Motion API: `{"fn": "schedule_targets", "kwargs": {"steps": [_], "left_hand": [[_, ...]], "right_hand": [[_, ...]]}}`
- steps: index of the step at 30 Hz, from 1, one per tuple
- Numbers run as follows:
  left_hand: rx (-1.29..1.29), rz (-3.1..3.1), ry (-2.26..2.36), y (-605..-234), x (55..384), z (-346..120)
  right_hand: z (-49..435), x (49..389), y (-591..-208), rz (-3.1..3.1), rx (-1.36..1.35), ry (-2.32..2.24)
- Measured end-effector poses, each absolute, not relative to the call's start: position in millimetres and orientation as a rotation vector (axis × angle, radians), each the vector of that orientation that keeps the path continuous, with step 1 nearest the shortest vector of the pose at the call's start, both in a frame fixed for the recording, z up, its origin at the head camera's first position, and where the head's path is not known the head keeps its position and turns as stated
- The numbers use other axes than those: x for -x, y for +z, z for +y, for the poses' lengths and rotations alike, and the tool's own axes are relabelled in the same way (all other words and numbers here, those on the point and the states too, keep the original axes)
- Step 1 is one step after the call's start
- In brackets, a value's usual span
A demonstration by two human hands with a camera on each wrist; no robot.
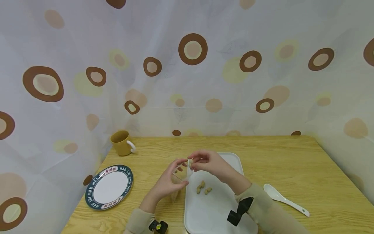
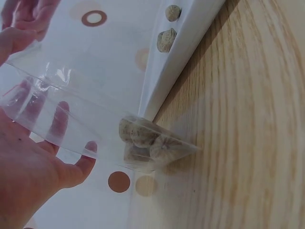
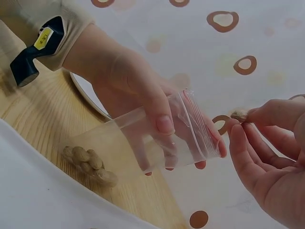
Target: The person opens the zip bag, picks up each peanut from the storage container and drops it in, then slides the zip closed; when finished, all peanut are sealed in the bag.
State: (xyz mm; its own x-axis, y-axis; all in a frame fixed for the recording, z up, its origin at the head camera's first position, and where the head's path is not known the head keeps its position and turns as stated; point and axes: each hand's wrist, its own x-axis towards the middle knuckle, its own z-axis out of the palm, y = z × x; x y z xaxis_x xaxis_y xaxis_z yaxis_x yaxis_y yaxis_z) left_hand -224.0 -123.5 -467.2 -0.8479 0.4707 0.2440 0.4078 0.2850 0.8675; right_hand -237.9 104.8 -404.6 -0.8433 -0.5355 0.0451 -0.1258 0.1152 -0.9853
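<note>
My left hand (image 1: 166,182) holds a clear zip bag (image 3: 128,131), with the thumb on one side and the fingers on the other. Several peanuts in shells (image 3: 86,156) lie gathered in the bag's bottom corner. Between thumb and fingertips, my right hand (image 1: 214,166) pinches a single peanut (image 3: 239,115) just outside the bag's mouth. Below the hands is a white tray (image 1: 216,214) with several more peanuts (image 1: 198,189) towards its left side. In the left wrist view the bag's filled corner (image 2: 143,138) hangs beside the tray's edge.
A blue-rimmed plate (image 1: 127,177) sits on the left of the wooden table (image 1: 292,159), with a mustard-yellow mug (image 1: 122,146) behind it. To the right of the tray lies a white spoon (image 1: 287,201). A circle-patterned curtain (image 1: 216,78) encloses the back and sides.
</note>
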Motion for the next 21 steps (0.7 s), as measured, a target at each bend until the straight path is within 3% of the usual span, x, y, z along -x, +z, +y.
{"fn": "schedule_targets", "kwargs": {"steps": [21], "left_hand": [[-0.806,2.501,1.625,-467,226,-126]], "right_hand": [[133,243,-437,2.243,0.582,-1.629]]}}
